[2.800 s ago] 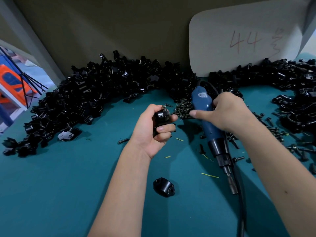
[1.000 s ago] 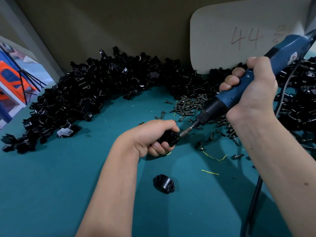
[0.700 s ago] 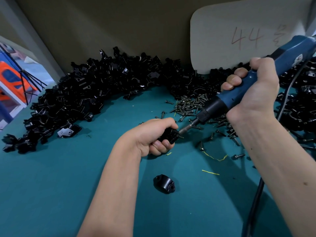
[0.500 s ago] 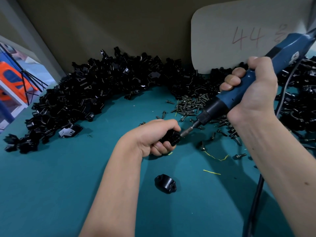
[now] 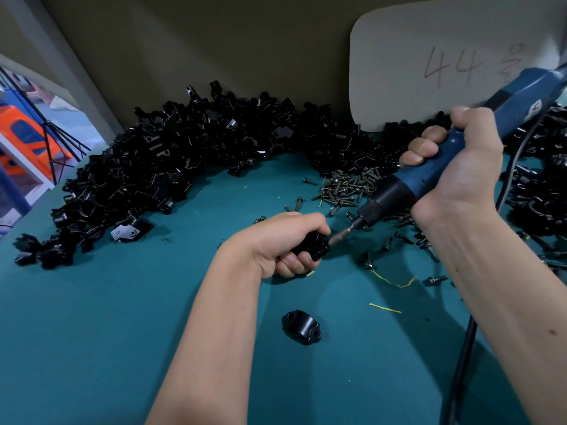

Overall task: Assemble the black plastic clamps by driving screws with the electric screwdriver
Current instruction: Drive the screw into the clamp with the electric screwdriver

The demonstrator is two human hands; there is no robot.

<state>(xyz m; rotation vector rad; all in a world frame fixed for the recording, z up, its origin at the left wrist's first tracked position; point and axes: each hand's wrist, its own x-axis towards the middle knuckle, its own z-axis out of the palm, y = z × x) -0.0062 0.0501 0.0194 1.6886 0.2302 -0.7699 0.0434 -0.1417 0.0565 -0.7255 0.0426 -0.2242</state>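
**Left hand grips clamp as driver bit meets it**

Left hand point(image 5: 282, 240) is curled tight into a fist around a black clamp point(image 5: 313, 247), pressing it down on the teal table point(image 5: 92, 332); only the clamp's right end shows past the fingers. To the far left and along the back wall runs a heap of loose black clamp parts point(image 5: 171, 167). Nearer the person, below the fist, a single clamp half point(image 5: 302, 327) lies alone on the table. Just right of the fist, the bit of the electric screwdriver point(image 5: 429, 176) touches the clamp's exposed end, the tool slanting up to the right. A pile of screws point(image 5: 346, 188) lies behind the bit. Right hand point(image 5: 454, 170) is wrapped closed around the driver's blue body.
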